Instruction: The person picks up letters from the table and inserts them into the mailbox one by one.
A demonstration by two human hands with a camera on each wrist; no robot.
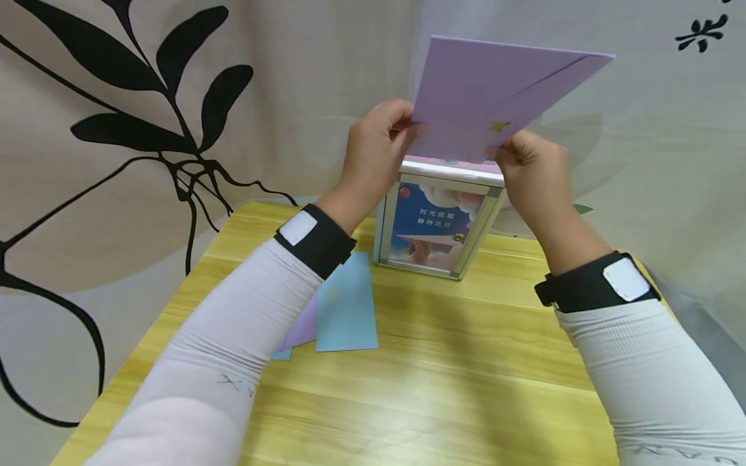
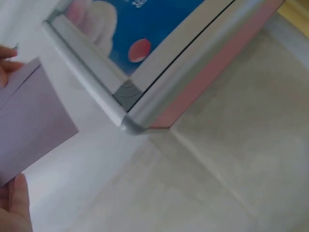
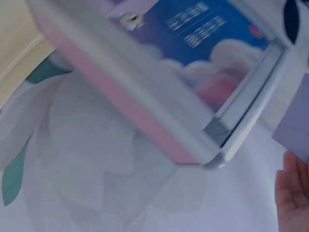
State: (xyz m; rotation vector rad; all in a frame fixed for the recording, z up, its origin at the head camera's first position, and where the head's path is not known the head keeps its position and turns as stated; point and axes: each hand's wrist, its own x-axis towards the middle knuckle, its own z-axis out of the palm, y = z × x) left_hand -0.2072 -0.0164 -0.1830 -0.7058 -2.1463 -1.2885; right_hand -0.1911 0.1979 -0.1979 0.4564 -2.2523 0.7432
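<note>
A light purple envelope [image 1: 466,97] with a small gold mark is held up above the top of a metal-framed letter box [image 1: 437,223]. My left hand [image 1: 379,145] pinches its left edge between thumb and fingers. At its lower right corner, my right hand [image 1: 536,171] grips it the same way. The envelope hides part of the box's top. The wrist views show the same envelope [image 2: 34,121] beside the box frame, with a hand near each side. The box front carries a blue picture panel with white characters and a small lock [image 1: 458,237].
On the wooden table [image 1: 419,388], left of the box, lie a light blue envelope [image 1: 350,310], a purple one [image 1: 300,330] and a blue corner, partly covered by the left forearm. A curtain [image 1: 320,58] with dark plant prints hangs behind the table.
</note>
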